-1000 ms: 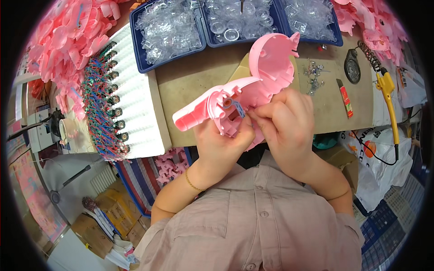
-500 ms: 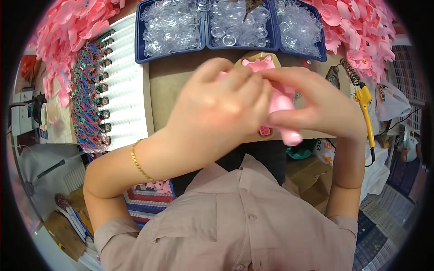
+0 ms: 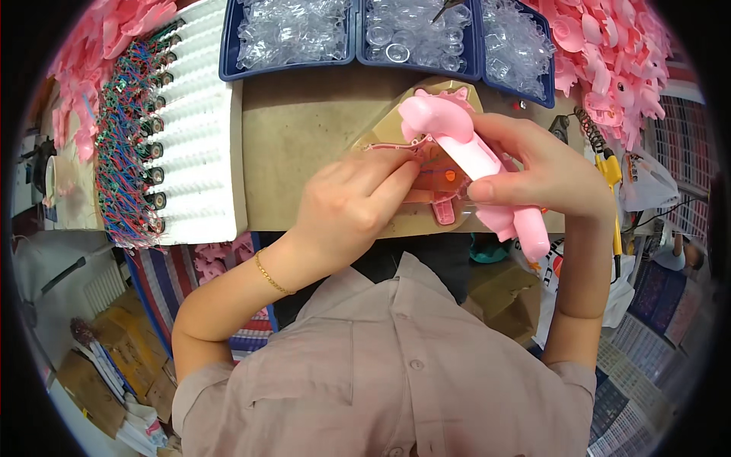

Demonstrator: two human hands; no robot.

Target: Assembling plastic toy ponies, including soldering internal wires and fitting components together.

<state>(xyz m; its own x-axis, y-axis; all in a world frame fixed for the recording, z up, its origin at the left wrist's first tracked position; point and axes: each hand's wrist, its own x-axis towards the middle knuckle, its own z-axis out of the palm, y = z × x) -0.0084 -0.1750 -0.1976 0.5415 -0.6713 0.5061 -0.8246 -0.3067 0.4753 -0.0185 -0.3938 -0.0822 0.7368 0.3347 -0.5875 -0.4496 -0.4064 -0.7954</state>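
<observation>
The right hand (image 3: 542,166) holds a smooth pink plastic shell (image 3: 474,156), not joined to the hollow pink plastic part (image 3: 444,212) by the left hand (image 3: 346,194), whose grip I can't tell.

The person's right hand (image 3: 544,164) grips a pink shell (image 3: 476,156) at a tilt above the table (image 3: 297,152). The left hand (image 3: 343,202) bends its fingers at a second shell (image 3: 444,212), hollow side up; its grip is hard to make out. Beyond stand blue trays (image 3: 358,30) of clear parts (image 3: 293,34). Wired discs (image 3: 156,150) line white foam (image 3: 202,114) at left; pink parts (image 3: 594,46) heap up at right.
</observation>
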